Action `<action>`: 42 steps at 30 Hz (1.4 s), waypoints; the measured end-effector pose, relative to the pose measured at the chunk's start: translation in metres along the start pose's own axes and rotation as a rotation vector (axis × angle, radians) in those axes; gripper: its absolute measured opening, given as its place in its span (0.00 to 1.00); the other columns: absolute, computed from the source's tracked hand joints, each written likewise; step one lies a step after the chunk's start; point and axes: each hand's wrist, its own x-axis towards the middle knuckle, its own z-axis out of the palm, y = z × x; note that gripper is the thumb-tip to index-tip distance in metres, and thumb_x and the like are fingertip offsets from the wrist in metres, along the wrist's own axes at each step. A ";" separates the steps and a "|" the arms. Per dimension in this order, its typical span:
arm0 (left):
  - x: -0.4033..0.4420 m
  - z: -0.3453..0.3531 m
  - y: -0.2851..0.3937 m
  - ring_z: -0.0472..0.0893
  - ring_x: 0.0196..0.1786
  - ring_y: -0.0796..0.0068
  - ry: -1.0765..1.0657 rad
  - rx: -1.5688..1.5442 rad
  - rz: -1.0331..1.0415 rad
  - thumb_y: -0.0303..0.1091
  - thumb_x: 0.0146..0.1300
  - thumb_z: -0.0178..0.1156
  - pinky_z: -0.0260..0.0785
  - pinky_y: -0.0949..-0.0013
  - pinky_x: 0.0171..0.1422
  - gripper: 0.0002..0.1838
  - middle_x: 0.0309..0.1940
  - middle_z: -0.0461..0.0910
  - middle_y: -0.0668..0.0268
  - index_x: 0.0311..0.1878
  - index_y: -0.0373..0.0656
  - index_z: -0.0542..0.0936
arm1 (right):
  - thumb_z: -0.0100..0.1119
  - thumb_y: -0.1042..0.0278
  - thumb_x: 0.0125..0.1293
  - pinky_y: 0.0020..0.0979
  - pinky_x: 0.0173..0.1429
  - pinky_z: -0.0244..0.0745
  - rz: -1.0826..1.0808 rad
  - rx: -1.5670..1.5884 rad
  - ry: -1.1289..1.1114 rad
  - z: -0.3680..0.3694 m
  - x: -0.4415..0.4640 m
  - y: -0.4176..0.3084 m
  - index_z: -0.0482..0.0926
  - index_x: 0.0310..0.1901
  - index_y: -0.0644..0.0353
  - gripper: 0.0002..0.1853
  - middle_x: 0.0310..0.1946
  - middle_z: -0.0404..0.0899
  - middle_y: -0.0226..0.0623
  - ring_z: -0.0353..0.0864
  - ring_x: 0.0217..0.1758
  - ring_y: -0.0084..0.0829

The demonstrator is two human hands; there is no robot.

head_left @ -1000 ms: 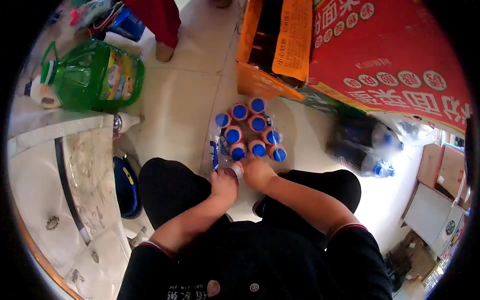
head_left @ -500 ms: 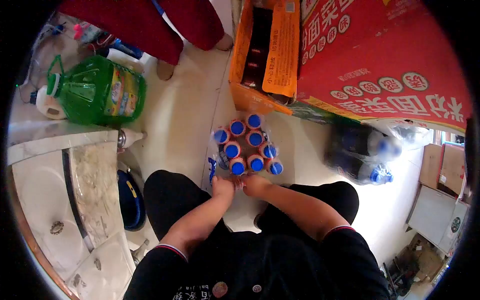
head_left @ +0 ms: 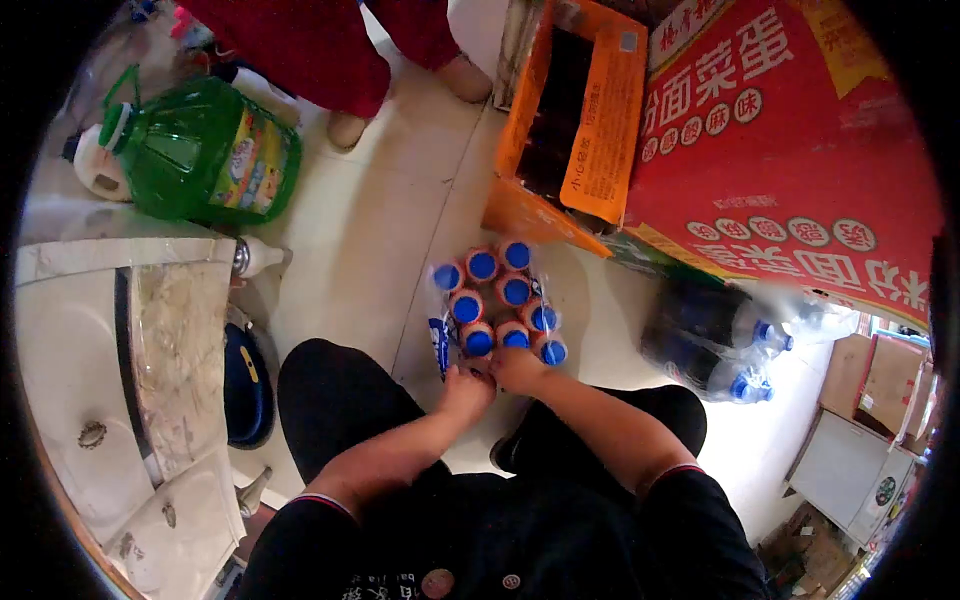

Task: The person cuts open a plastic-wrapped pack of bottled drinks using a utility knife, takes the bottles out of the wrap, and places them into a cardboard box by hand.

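Note:
A pack of several small bottles with blue caps [head_left: 466, 306] stands upright on the floor between my knees. Clear plastic wrap with blue print [head_left: 439, 342] surrounds the bottles, loose at the left side. My left hand [head_left: 466, 386] is closed at the near edge of the pack, its fingers on the wrap. Right beside it, my right hand [head_left: 518, 371] is also closed on the wrap, close to the front bottles. The fingertips of both hands meet and partly hide what they pinch.
Ahead right stand an orange open carton [head_left: 600, 130] and a large red box [head_left: 770, 150]. Wrapped dark bottles [head_left: 700, 340] lie on the right. At left are a green jug [head_left: 190, 150] and a stone-topped unit [head_left: 185, 360]. A person in red trousers [head_left: 310, 50] stands ahead.
My left hand has moved right, closer to my right hand, at the near edge of the pack. The camera view has shifted slightly; the bottles remain upright.

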 end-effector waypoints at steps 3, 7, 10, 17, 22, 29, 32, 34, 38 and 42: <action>-0.008 0.004 0.000 0.77 0.49 0.59 0.101 -0.051 0.222 0.33 0.55 0.54 0.64 0.51 0.48 0.19 0.44 0.80 0.64 0.53 0.47 0.75 | 0.46 0.58 0.64 0.47 0.46 0.73 0.028 -0.096 -0.060 0.010 0.001 -0.006 0.77 0.46 0.57 0.16 0.40 0.80 0.49 0.80 0.43 0.48; 0.005 0.044 0.002 0.74 0.51 0.57 0.455 -0.230 0.316 0.34 0.54 0.54 0.61 0.49 0.53 0.16 0.45 0.78 0.61 0.47 0.48 0.78 | 0.45 0.49 0.64 0.46 0.52 0.72 0.340 0.002 -0.017 0.011 0.004 -0.017 0.76 0.50 0.55 0.22 0.44 0.79 0.49 0.78 0.47 0.47; -0.006 0.042 0.008 0.72 0.54 0.58 0.297 0.166 0.339 0.35 0.54 0.53 0.59 0.50 0.58 0.19 0.49 0.77 0.60 0.51 0.49 0.78 | 0.45 0.44 0.63 0.45 0.56 0.70 0.418 0.011 -0.034 -0.010 0.001 -0.037 0.77 0.50 0.55 0.25 0.46 0.79 0.48 0.77 0.51 0.45; -0.010 0.027 0.000 0.74 0.50 0.60 0.329 0.045 0.539 0.36 0.54 0.54 0.64 0.57 0.52 0.15 0.44 0.78 0.60 0.45 0.46 0.80 | 0.51 0.50 0.61 0.40 0.43 0.74 0.763 1.021 -0.100 0.044 0.006 0.012 0.77 0.45 0.60 0.21 0.44 0.78 0.50 0.77 0.42 0.43; -0.021 0.008 -0.005 0.75 0.50 0.65 0.568 0.120 0.509 0.36 0.55 0.53 0.63 0.59 0.50 0.15 0.43 0.80 0.63 0.44 0.47 0.82 | 0.51 0.52 0.61 0.40 0.43 0.74 0.579 0.642 -0.099 0.040 0.015 -0.007 0.77 0.43 0.59 0.19 0.41 0.78 0.49 0.78 0.41 0.45; -0.050 -0.023 0.000 0.76 0.51 0.66 -0.020 0.151 0.489 0.37 0.56 0.55 0.58 0.55 0.58 0.14 0.43 0.81 0.63 0.44 0.46 0.83 | 0.51 0.56 0.60 0.41 0.43 0.74 0.450 0.266 -0.047 0.034 0.012 -0.025 0.79 0.40 0.58 0.15 0.38 0.79 0.48 0.79 0.41 0.46; -0.033 -0.032 -0.009 0.79 0.49 0.63 -0.174 -0.075 0.356 0.36 0.55 0.57 0.63 0.53 0.55 0.13 0.42 0.82 0.60 0.41 0.44 0.84 | 0.51 0.57 0.60 0.41 0.44 0.74 0.355 0.037 -0.066 0.009 -0.006 -0.044 0.79 0.39 0.57 0.14 0.36 0.80 0.48 0.79 0.40 0.47; -0.025 -0.055 -0.026 0.81 0.46 0.57 -0.373 -0.241 0.352 0.36 0.53 0.59 0.69 0.53 0.50 0.13 0.41 0.82 0.56 0.38 0.39 0.83 | 0.51 0.58 0.60 0.41 0.44 0.74 0.255 -0.105 -0.064 -0.023 -0.028 -0.063 0.79 0.38 0.57 0.13 0.35 0.80 0.47 0.79 0.40 0.48; -0.029 -0.146 -0.061 0.79 0.39 0.51 0.134 -0.977 0.416 0.35 0.56 0.56 0.71 0.54 0.42 0.10 0.33 0.80 0.52 0.37 0.39 0.77 | 0.56 0.58 0.56 0.41 0.44 0.74 0.260 0.306 0.148 -0.116 -0.102 -0.104 0.79 0.38 0.57 0.13 0.35 0.80 0.47 0.80 0.40 0.48; -0.009 -0.244 -0.051 0.75 0.48 0.53 1.163 -0.602 0.408 0.30 0.53 0.60 0.68 0.57 0.49 0.10 0.46 0.76 0.59 0.40 0.42 0.77 | 0.60 0.56 0.55 0.41 0.41 0.74 0.424 0.298 0.508 -0.199 -0.178 -0.152 0.72 0.43 0.60 0.19 0.32 0.79 0.52 0.79 0.36 0.51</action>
